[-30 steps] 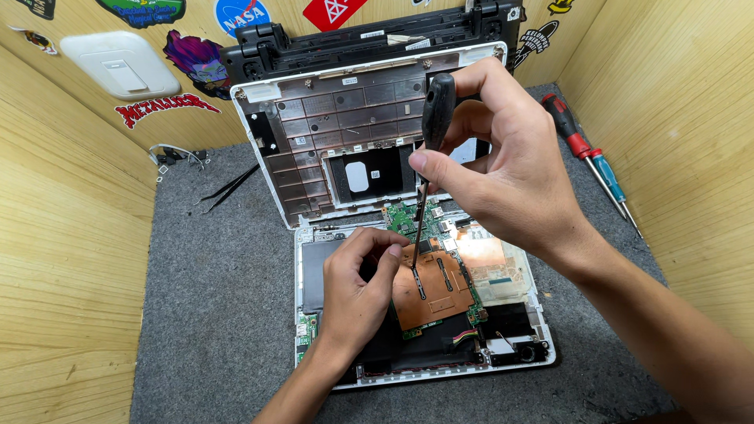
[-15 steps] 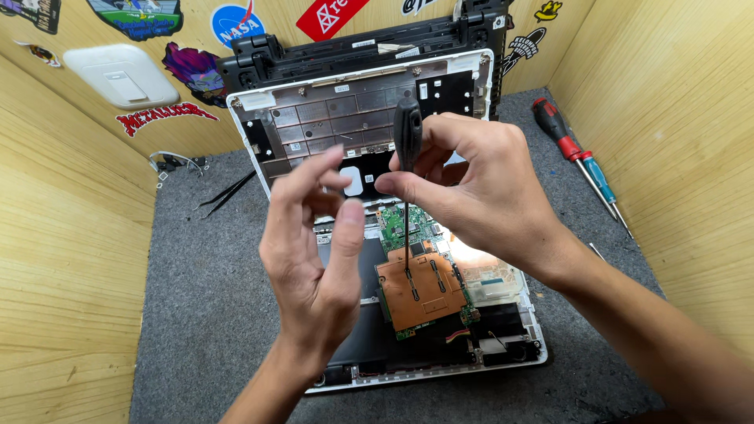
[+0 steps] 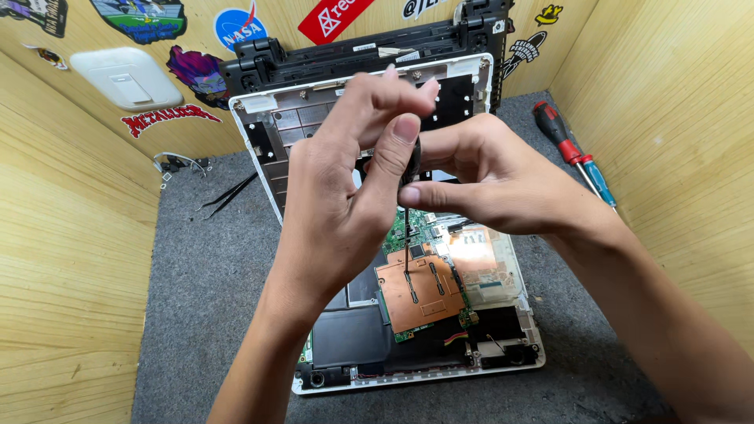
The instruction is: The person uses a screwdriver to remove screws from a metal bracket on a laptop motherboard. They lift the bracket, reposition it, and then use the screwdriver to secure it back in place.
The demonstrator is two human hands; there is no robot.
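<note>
Left hand (image 3: 345, 188) risen to join right hand (image 3: 487, 180); both hands pinch upright screwdriver (image 3: 408, 228) handle.

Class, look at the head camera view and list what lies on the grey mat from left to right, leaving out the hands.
Small wire clip → black tweezers → opened laptop with its copper plate → red-handled screwdriver → blue-handled screwdriver.

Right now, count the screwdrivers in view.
3: one in the right hand, its shaft standing on the copper plate; a red one and a blue one by the right wall.
</note>
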